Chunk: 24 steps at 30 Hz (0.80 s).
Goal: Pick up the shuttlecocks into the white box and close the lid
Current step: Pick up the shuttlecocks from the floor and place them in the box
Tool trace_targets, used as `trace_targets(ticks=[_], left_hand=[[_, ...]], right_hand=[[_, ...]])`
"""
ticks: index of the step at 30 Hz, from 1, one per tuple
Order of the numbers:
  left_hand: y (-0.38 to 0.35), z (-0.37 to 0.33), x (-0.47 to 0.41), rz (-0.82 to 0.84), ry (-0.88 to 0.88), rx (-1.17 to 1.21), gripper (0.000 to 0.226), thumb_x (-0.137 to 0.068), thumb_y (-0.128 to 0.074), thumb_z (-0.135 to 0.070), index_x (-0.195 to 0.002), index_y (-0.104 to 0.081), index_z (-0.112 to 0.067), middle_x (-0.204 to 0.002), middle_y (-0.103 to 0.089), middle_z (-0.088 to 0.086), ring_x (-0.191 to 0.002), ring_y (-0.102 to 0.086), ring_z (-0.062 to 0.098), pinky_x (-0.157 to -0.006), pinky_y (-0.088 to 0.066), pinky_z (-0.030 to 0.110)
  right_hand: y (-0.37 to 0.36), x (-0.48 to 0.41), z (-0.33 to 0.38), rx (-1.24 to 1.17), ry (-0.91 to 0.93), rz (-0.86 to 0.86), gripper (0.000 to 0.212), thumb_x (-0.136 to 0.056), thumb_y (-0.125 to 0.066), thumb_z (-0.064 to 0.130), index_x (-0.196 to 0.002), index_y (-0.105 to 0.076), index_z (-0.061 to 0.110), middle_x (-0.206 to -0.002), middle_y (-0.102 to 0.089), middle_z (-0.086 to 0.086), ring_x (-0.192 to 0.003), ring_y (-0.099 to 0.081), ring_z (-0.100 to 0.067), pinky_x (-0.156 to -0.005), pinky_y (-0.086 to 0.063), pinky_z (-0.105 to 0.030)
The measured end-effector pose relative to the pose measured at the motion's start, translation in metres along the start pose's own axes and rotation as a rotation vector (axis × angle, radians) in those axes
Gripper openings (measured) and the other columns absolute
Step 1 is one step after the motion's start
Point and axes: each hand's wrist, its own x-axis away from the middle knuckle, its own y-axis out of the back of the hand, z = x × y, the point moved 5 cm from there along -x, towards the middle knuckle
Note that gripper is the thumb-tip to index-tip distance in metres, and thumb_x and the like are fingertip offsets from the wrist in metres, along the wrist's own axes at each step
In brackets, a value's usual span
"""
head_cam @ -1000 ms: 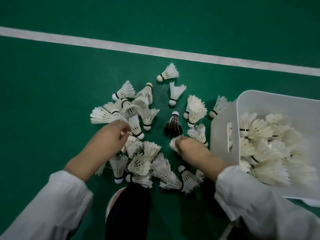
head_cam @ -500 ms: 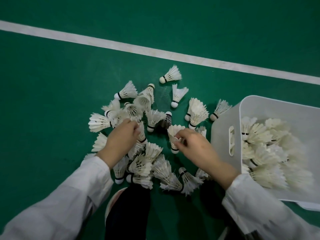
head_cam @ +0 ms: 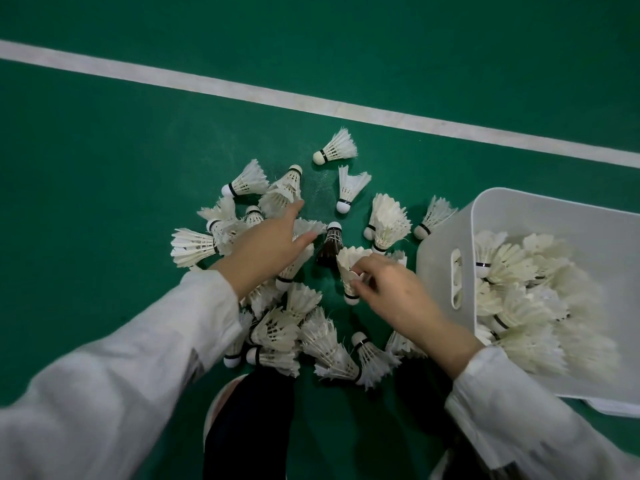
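The right hand (head_cam: 391,292) pinches a shuttlecock (head_cam: 348,265), with the white box (head_cam: 436,271) just right of that grip. The left hand (head_cam: 266,251) lies released, fingers spread, over the pile (head_cam: 311,334).

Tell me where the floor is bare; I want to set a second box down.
Bare floor lies wide left of the pile, and between the line and the farthest shuttlecock. A small gap opens beyond the black shuttlecock. Crowded: around the left hand and right hand, on to the box.
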Motion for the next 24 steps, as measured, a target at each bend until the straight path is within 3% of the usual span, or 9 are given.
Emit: trace_targets(ticks=[2,5,8,13,18,24], left_hand=[[-0.007,0.000,-0.013,0.032,0.020,-0.052,0.054,-0.096,-0.035,-0.041,-0.144,-0.016,-0.025,-0.070,-0.061,0.003,-0.064,-0.061,0.021,-0.057,-0.052,0.035],[-0.014,0.002,-0.022,0.047,0.060,-0.119,0.037,-0.095,-0.036,-0.028,-0.130,-0.038,-0.014,-0.083,-0.063,0.007,-0.070,-0.061,0.023,-0.061,-0.052,0.035],[-0.016,0.004,-0.020,0.019,0.049,-0.163,0.021,-0.095,-0.037,-0.019,-0.111,-0.046,-0.009,-0.067,-0.054,0.001,-0.058,-0.054,0.019,-0.051,-0.046,0.032],[-0.011,-0.001,0.007,-0.073,-0.036,-0.195,0.020,-0.096,-0.041,-0.028,-0.093,-0.053,-0.013,-0.074,-0.060,0.004,-0.063,-0.056,0.022,-0.056,-0.050,0.035],[0.022,-0.025,0.031,-0.192,-0.154,-0.260,0.019,-0.097,-0.035,-0.028,-0.087,-0.046,-0.017,-0.066,-0.056,-0.001,-0.053,-0.050,0.019,-0.042,-0.031,0.025],[0.096,-0.100,0.041,-0.418,-0.346,-0.301,0.019,-0.095,-0.041,-0.026,-0.087,-0.051,-0.012,-0.059,-0.055,0.001,-0.045,-0.049,0.026,-0.042,-0.041,0.030]], right_hand=[[0.001,0.001,-0.001,0.010,0.009,0.002,0.019,-0.092,-0.052,0.024,-0.107,-0.060,0.015,-0.104,-0.060,-0.001,-0.091,-0.059,-0.019,-0.080,-0.049,-0.035],[0.001,0.002,-0.002,0.009,0.019,0.007,0.020,-0.093,-0.051,0.024,-0.108,-0.059,0.015,-0.104,-0.059,-0.001,-0.093,-0.059,-0.020,-0.081,-0.049,-0.036],[0.005,0.002,-0.001,0.000,0.028,-0.001,0.021,-0.094,-0.049,0.026,-0.108,-0.059,0.014,-0.104,-0.059,-0.001,-0.091,-0.059,-0.019,-0.079,-0.048,-0.033],[0.013,0.007,0.006,-0.042,0.072,-0.026,0.021,-0.094,-0.047,0.027,-0.103,-0.060,0.013,-0.100,-0.058,-0.002,-0.088,-0.059,-0.021,-0.074,-0.047,-0.033],[0.035,0.005,0.013,-0.050,0.088,-0.057,0.022,-0.095,-0.046,0.027,-0.105,-0.059,0.012,-0.101,-0.058,-0.002,-0.090,-0.057,-0.020,-0.078,-0.048,-0.036],[0.102,0.008,0.015,0.060,0.174,-0.231,0.020,-0.094,-0.044,0.026,-0.103,-0.057,0.013,-0.103,-0.059,-0.005,-0.093,-0.059,-0.027,-0.077,-0.049,-0.041]])
